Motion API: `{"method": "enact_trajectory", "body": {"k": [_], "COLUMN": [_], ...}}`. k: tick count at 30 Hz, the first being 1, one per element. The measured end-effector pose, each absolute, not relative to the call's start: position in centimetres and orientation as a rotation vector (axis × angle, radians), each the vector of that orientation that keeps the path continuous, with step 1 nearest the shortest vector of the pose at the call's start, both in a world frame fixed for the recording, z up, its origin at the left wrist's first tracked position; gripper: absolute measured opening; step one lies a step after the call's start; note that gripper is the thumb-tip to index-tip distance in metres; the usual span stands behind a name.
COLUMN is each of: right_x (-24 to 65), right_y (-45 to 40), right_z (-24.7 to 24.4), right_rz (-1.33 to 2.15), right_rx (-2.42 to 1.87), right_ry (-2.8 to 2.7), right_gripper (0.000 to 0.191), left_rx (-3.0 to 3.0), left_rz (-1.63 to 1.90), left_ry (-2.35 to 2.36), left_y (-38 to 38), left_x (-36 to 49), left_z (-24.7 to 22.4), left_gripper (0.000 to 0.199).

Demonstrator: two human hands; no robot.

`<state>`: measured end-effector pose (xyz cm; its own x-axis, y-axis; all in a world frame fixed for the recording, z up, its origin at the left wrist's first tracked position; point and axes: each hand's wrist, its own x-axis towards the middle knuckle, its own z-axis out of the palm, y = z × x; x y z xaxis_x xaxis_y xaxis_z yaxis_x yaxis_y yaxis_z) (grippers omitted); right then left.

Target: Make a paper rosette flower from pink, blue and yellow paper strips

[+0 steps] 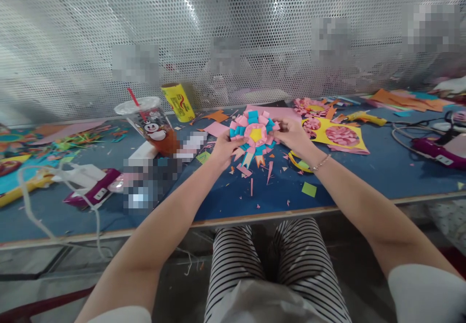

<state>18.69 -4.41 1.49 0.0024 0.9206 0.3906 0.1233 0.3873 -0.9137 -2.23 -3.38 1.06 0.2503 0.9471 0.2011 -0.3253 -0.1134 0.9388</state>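
A paper rosette (257,134) with pink and blue looped strips, a yellow centre and ribbon-like tails hangs between my two hands above the blue table. My left hand (226,149) grips its left edge, thumb on the front. On the opposite edge, the fingers of my right hand (290,132) pinch the outer loops. Behind the rosette lies a pink paper sheet (291,113). Below my right wrist are yellow-handled scissors (300,161), partly hidden by the arm. Pink paper scraps (270,172) and a green paper square (309,189) lie nearer to me.
A drink cup with a red straw (155,131) and a yellow can (179,102) stand left. Yellow glue guns (366,118) and purple power strips (92,192) with cables lie on both sides. Yellow paper with pink rosettes (355,131) is to the right. A perforated metal screen (255,31) rises behind.
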Motion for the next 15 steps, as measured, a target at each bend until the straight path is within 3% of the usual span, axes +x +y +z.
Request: {"method": "enact_trajectory", "body": {"k": [7,15], "right_x": [18.8,18.5], "right_y": [-5.0,-4.7], "right_z": [1.8,1.5], "right_rz": [0.939,0.957], "right_rx": [-0.850,-0.796], "right_ry": [-1.523,-1.436], "right_gripper": [0.073,0.036], "left_rx": [1.161,1.203], "left_rz": [1.293,1.298], "left_ry": [0.741,0.683], "left_y": [-2.6,-2.1], "left_x": [-3.0,-3.5], "left_z": [1.1,0.8], "left_gripper": [0.036,0.035]}}
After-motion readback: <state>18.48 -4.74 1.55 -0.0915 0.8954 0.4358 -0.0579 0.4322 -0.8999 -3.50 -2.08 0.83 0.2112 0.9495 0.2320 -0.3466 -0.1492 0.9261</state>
